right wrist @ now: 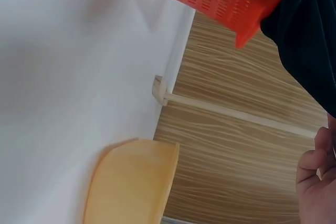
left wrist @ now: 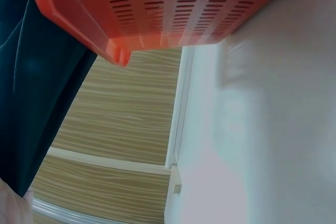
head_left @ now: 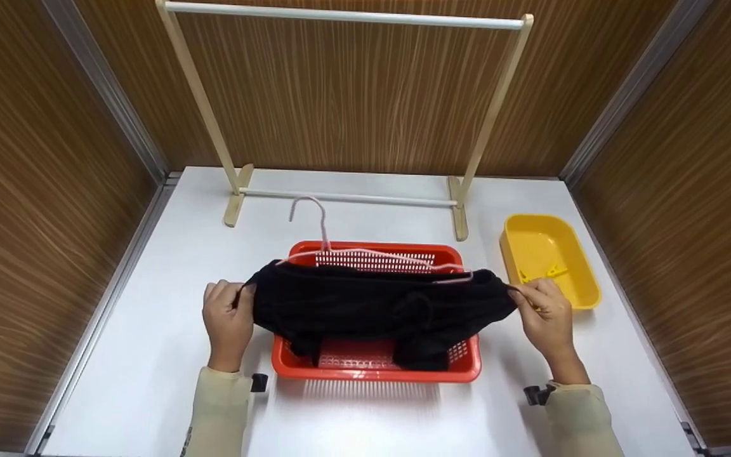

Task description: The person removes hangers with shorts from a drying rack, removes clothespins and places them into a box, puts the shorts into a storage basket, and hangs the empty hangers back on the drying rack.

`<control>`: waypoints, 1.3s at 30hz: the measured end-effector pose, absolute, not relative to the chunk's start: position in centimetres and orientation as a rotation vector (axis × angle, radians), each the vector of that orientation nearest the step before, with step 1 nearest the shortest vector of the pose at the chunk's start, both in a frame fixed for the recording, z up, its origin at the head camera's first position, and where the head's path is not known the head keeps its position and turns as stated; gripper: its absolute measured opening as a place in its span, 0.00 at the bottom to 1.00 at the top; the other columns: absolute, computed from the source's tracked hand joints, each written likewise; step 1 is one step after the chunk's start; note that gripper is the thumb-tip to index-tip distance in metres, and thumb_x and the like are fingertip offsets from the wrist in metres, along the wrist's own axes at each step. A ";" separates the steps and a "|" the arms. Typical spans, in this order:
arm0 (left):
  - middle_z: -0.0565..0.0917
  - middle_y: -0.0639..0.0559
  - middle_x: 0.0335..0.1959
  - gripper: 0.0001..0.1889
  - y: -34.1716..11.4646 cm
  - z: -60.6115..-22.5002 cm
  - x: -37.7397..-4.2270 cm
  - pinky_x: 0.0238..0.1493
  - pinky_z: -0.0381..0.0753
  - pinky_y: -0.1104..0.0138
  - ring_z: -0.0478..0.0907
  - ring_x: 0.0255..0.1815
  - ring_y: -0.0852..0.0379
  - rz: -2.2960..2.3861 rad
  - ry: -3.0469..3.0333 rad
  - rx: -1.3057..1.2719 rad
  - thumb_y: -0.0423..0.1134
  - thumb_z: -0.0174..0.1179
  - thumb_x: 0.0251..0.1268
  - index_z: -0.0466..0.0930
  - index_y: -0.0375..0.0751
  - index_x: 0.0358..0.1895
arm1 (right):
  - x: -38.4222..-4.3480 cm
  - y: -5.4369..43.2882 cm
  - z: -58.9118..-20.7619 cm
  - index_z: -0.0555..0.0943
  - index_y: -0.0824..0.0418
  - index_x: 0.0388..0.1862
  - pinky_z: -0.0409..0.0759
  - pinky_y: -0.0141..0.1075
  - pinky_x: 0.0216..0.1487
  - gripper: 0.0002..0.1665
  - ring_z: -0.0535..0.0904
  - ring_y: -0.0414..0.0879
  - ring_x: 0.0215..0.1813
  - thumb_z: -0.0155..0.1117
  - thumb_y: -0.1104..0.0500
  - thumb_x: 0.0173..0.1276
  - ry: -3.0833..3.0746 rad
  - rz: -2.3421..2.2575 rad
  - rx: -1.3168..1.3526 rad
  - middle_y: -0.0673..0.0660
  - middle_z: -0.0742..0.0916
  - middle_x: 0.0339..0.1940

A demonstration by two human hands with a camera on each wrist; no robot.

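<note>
A pair of black pants (head_left: 372,304) is stretched sideways above a red basket (head_left: 375,376), its lower parts hanging into it. My left hand (head_left: 229,320) pinches the waist at its left end; my right hand (head_left: 548,320) pinches the right end between thumb and fingers. A pink hanger (head_left: 324,225) lies along the waist opening, its hook pointing up and left. The hanger's right end shows at the waist edge, while its lower part is hidden by the cloth. In the right wrist view, fingers (right wrist: 311,166) show below the dark cloth (right wrist: 310,40).
Behind the basket stands a rack with wooden posts and a white top bar (head_left: 346,15). A yellow tray (head_left: 533,238) sits at the right, holding yellow clips (head_left: 556,271). Wood-grain walls (head_left: 353,101) enclose the white table (head_left: 150,355) at the back and sides.
</note>
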State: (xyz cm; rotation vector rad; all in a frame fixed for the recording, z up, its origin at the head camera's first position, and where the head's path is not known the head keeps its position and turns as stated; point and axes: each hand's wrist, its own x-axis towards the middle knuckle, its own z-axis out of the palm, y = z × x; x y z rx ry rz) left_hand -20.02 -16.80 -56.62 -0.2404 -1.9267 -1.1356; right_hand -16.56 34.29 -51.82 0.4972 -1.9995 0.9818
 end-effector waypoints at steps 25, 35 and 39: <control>0.73 0.50 0.21 0.16 -13.4 -57.5 -19.8 0.34 0.60 0.64 0.61 0.26 0.55 -1.182 -2.111 -0.166 0.34 0.62 0.74 0.75 0.39 0.23 | -16.2 29.9 -55.9 0.91 0.62 0.41 0.72 0.27 0.34 0.15 0.76 0.41 0.30 0.75 0.76 0.57 -2.182 0.915 0.508 0.51 0.86 0.30; 0.66 0.52 0.22 0.19 -10.9 -56.2 -19.6 0.32 0.59 0.64 0.60 0.27 0.55 -1.224 -2.201 -0.222 0.37 0.57 0.78 0.67 0.41 0.23 | -15.4 26.2 -54.2 0.89 0.57 0.52 0.82 0.38 0.52 0.17 0.86 0.47 0.47 0.72 0.70 0.66 -2.399 0.949 0.625 0.51 0.90 0.47; 0.67 0.54 0.22 0.18 -10.2 -56.2 -19.4 0.32 0.62 0.64 0.62 0.27 0.55 -1.199 -2.275 -0.239 0.38 0.58 0.78 0.68 0.43 0.24 | -14.9 25.2 -54.5 0.83 0.57 0.63 0.79 0.50 0.63 0.21 0.84 0.50 0.61 0.69 0.60 0.73 -2.656 0.919 0.666 0.53 0.88 0.59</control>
